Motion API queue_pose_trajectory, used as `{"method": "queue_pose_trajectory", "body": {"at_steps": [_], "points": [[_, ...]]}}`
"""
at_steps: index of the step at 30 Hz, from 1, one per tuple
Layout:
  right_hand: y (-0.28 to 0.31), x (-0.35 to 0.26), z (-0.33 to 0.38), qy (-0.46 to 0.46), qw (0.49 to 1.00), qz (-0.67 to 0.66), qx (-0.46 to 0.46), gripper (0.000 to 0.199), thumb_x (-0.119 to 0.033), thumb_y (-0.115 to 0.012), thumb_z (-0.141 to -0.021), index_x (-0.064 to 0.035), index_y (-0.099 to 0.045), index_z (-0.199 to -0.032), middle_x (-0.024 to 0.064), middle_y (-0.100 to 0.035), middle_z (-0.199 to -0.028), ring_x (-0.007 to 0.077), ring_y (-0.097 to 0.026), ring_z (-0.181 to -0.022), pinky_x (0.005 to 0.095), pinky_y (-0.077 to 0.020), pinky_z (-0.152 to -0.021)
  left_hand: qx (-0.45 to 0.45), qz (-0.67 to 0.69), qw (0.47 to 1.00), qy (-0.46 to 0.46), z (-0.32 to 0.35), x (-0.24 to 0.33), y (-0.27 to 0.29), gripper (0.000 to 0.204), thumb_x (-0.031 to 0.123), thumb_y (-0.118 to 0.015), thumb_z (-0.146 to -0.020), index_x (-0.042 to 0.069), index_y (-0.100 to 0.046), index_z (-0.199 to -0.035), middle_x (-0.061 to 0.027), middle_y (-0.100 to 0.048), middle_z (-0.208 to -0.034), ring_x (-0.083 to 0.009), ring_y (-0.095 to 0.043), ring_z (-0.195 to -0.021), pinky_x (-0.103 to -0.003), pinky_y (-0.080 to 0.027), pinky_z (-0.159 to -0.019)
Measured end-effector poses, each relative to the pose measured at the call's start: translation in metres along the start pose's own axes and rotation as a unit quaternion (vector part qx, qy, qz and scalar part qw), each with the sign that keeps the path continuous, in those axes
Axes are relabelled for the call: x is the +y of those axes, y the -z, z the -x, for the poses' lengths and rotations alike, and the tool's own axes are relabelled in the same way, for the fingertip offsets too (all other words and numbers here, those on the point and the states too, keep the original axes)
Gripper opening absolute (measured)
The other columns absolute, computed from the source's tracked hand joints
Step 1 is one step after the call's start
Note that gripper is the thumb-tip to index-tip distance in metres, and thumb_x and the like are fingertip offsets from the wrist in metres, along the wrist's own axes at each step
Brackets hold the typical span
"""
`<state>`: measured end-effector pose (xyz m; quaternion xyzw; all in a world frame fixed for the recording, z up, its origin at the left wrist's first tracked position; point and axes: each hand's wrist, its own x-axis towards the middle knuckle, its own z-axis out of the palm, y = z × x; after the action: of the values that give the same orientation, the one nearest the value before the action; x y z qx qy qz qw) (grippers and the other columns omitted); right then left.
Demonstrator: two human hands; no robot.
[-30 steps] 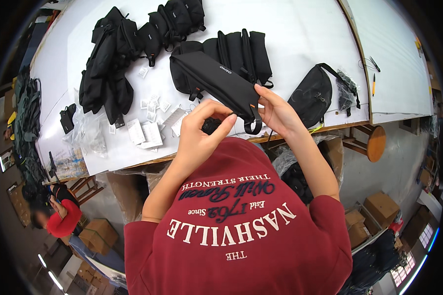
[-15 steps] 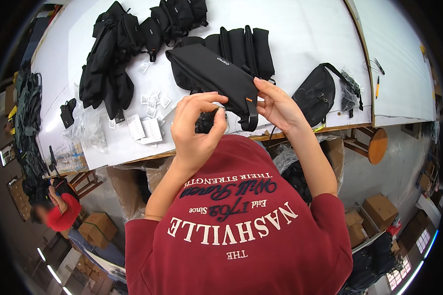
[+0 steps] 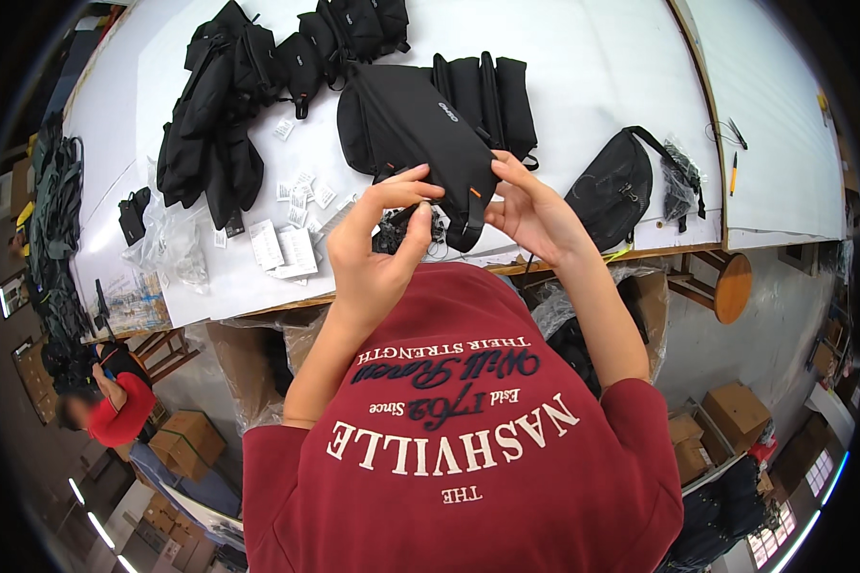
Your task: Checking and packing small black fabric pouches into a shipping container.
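A black fabric bag with a small orange tab and an end loop tilts up in front of me, over the table's near edge. My right hand grips its right edge near the looped end, thumb on top. Beside the bag's lower left edge, my left hand is curled in a pinch; whatever lies at its fingertips is too small to make out. Just behind that hand a clump of small black strings shows, partly covered. White paper tags lie left of my left hand.
More black bags are heaped at the left, with others behind the held one. A strapped black bag lies at the right, near an orange pen. Clear plastic wrap rests near the left edge. A wooden stool stands below.
The held bag has turned, its far end swinging right, and its looped end has shifted slightly left. My right hand has moved a little left with it. Both hands stay close to the bag.
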<state>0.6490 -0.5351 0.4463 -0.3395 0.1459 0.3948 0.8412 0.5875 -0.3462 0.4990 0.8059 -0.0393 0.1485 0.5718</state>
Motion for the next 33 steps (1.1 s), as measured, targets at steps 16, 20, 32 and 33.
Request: {"method": "queue_pose_trajectory", "body": {"at_steps": [16, 20, 32, 33], "points": [[0.0, 0.016, -0.011, 0.034, 0.999, -0.015, -0.014, 0.044, -0.023, -0.058, -0.094, -0.0083, -0.046, -0.133, 0.0035, -0.062, -0.113, 0.0102, -0.062, -0.096, 0.0255, -0.0499, -0.08, -0.111, -0.054, 0.992, -0.032, -0.005, 0.0, 0.009, 0.007, -0.001, -0.062, -0.08, 0.001, -0.058, -0.085, -0.0083, -0.069, -0.081, -0.0334, -0.062, -0.109, -0.056, -0.022, -0.11], [0.013, 0.008, -0.008, 0.078, 0.997, -0.003, -0.006, 0.047, -0.023, -0.056, -0.094, -0.0097, -0.042, -0.137, 0.0052, -0.06, -0.117, 0.0138, -0.061, -0.102, 0.0289, -0.0489, -0.084, -0.151, -0.054, 0.987, -0.033, -0.009, -0.005, 0.004, 0.013, 0.001, -0.065, -0.08, 0.002, -0.059, -0.091, -0.0102, -0.069, -0.091, -0.0333, -0.059, -0.114, -0.055, -0.022, -0.11], [0.187, -0.019, -0.071, 0.147, 0.97, -0.142, 0.133, 0.023, -0.024, -0.052, -0.096, -0.0034, -0.056, -0.104, 0.008, -0.063, -0.097, 0.0178, -0.063, -0.084, 0.0289, -0.0539, -0.071, 0.054, -0.292, 0.945, 0.135, -0.014, -0.217, 0.031, 0.049, 0.029, -0.069, -0.084, 0.003, -0.05, -0.12, -0.0216, -0.042, -0.132, -0.0319, -0.047, -0.118, -0.04, -0.039, -0.098], [0.191, -0.015, -0.078, 0.133, 0.97, -0.15, 0.135, 0.023, -0.023, -0.051, -0.096, -0.0029, -0.056, -0.105, 0.0086, -0.062, -0.097, 0.0185, -0.063, -0.085, 0.0295, -0.0543, -0.072, 0.046, -0.341, 0.924, 0.166, -0.011, -0.231, 0.033, 0.055, 0.031, -0.069, -0.083, 0.003, -0.046, -0.125, -0.0222, -0.037, -0.136, -0.0308, -0.046, -0.12, -0.04, -0.039, -0.099]]}}
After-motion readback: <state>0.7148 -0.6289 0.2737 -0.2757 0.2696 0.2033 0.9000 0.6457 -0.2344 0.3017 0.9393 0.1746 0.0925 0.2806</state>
